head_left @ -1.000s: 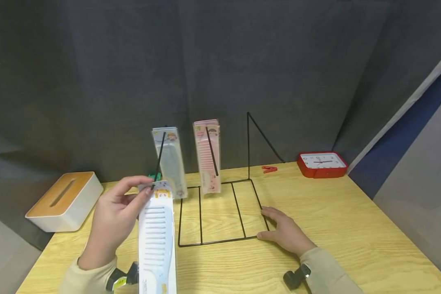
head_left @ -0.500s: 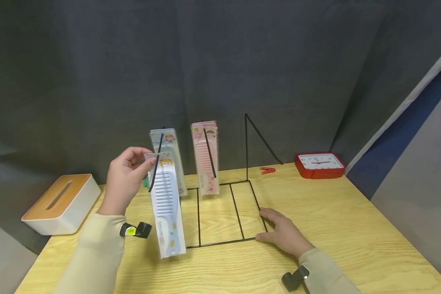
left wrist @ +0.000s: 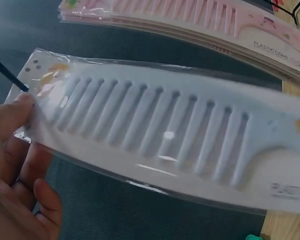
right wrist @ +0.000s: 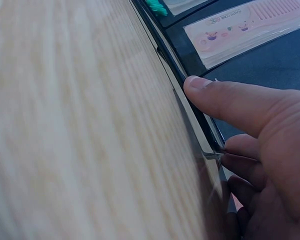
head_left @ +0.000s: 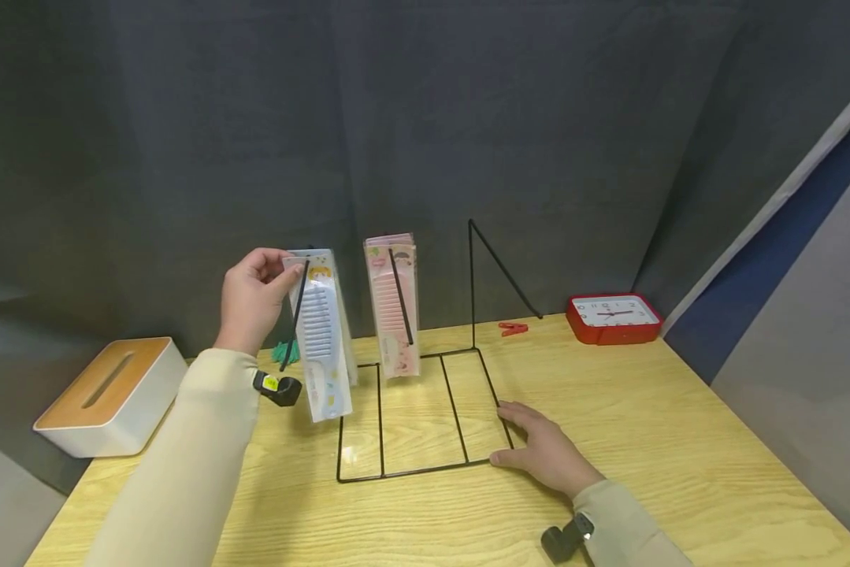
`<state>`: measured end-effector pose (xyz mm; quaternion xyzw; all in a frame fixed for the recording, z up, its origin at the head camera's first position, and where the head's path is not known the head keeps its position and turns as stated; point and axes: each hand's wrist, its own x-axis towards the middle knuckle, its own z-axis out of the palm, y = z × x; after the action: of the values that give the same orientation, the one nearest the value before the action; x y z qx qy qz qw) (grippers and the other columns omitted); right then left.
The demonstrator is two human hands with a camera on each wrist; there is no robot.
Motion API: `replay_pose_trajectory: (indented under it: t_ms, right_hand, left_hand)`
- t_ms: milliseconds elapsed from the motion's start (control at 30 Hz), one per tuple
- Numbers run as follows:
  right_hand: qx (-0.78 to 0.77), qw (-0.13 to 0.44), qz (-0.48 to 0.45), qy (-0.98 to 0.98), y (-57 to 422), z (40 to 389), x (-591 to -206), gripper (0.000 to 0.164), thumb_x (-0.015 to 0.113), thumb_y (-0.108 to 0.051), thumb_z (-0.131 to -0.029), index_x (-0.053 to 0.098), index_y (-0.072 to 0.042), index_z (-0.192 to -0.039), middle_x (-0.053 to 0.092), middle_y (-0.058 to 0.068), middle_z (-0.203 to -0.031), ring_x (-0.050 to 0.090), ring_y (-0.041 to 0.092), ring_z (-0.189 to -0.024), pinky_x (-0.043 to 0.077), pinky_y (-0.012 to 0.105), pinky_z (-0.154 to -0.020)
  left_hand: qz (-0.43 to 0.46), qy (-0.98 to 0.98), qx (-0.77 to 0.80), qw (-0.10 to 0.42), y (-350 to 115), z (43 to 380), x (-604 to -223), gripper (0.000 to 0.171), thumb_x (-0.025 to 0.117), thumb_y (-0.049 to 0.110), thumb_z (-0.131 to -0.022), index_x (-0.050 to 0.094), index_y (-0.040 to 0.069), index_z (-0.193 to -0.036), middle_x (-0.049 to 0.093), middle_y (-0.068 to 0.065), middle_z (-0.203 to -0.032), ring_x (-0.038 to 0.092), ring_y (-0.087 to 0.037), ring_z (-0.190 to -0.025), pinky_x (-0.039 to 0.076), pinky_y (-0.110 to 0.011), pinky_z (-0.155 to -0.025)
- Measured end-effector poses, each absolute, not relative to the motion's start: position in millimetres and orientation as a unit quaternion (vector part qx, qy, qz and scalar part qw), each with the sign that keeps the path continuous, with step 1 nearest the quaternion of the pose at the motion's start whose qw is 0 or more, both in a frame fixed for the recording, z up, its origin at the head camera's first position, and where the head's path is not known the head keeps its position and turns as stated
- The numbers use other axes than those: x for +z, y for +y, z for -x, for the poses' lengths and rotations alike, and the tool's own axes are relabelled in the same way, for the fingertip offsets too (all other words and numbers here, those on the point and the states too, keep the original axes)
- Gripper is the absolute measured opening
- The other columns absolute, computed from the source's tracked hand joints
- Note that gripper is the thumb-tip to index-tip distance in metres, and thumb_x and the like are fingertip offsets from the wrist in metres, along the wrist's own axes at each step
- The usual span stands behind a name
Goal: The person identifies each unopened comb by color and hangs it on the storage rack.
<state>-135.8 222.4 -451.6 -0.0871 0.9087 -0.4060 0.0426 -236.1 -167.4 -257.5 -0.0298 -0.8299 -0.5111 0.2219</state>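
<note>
My left hand (head_left: 250, 303) pinches the upper left corner of a packaged light-blue comb (head_left: 323, 346). Through the top of its card passes the black wire hook (head_left: 293, 323) at the left of the display rack (head_left: 425, 470). Behind it hang more blue comb packs, mostly hidden. In the left wrist view my thumb presses the pack's end beside the wire. Packaged pink combs (head_left: 396, 315) hang from the middle hook. My right hand (head_left: 548, 453) rests at the rack base's front right corner, thumb on the front wire and fingertips at the side wire.
On the wooden table, a tissue box with a wooden lid (head_left: 109, 394) stands at the left. Something green (head_left: 285, 352) lies behind the left hook. A red clothespin (head_left: 513, 328) and a red clock (head_left: 614, 317) are at the back right. The right hook (head_left: 506, 268) holds nothing.
My left hand has moved up and away from me, sliding the blue comb pack back along the left hook toward the packs behind. My right hand has stayed at the rack's corner.
</note>
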Motion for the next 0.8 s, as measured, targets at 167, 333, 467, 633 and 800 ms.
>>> replay_pose_trajectory:
  t_ms: [167,333,467,633,800]
  right_hand:
    - [-0.404,0.046,0.083,0.91,221.1,135.7,-450.9,0.082,0.085,-0.037,-0.081,0.049,-0.005,-0.148,0.04,0.01,-0.158,0.028,0.038,-0.148,0.025,0.059,-0.118]
    - [-0.403,0.047,0.083,0.91,221.3,135.1,-449.2,0.082,0.084,-0.037,-0.081,0.048,-0.005,-0.148,0.039,0.012,-0.158,0.028,0.039,-0.148,0.024,0.06,-0.118]
    - [-0.398,0.044,0.084,0.912,224.0,135.5,-449.5,0.083,0.084,-0.039,-0.081,0.048,-0.006,-0.148,0.039,0.012,-0.158,0.028,0.039,-0.148,0.025,0.06,-0.117]
    - [-0.398,0.041,0.086,0.913,225.2,135.9,-450.0,0.083,0.084,-0.038,-0.081,0.048,-0.005,-0.148,0.039,0.012,-0.158,0.028,0.04,-0.148,0.025,0.061,-0.117]
    - [-0.396,0.043,0.089,0.913,223.1,136.9,-451.2,0.082,0.084,-0.037,-0.081,0.049,-0.004,-0.148,0.039,0.013,-0.158,0.028,0.039,-0.148,0.025,0.06,-0.118]
  left_hand:
    - [0.024,-0.826,-0.514,0.228,-168.9,237.0,-261.4,0.032,0.074,0.032,-0.093,0.066,0.008,-0.111,0.066,-0.004,-0.103,0.058,-0.013,-0.091,0.048,-0.023,-0.076]
    - [0.047,-0.831,-0.502,0.233,-178.4,233.7,-270.8,0.033,0.073,0.036,-0.093,0.064,0.009,-0.11,0.065,-0.004,-0.102,0.057,-0.014,-0.092,0.048,-0.022,-0.076]
    - [0.067,-0.856,-0.472,0.201,-199.1,232.1,-285.5,0.038,0.068,0.044,-0.095,0.063,0.013,-0.116,0.067,-0.003,-0.105,0.058,-0.015,-0.091,0.048,-0.023,-0.076]
    - [0.054,-0.876,-0.448,0.171,-237.5,229.7,-314.5,0.043,0.065,0.046,-0.096,0.062,0.011,-0.121,0.067,-0.005,-0.107,0.06,-0.015,-0.092,0.049,-0.019,-0.073]
    - [0.003,-0.891,-0.428,0.153,-283.6,220.2,-349.3,0.043,0.061,0.043,-0.1,0.06,0.007,-0.124,0.065,-0.008,-0.111,0.06,-0.014,-0.094,0.05,-0.016,-0.072]
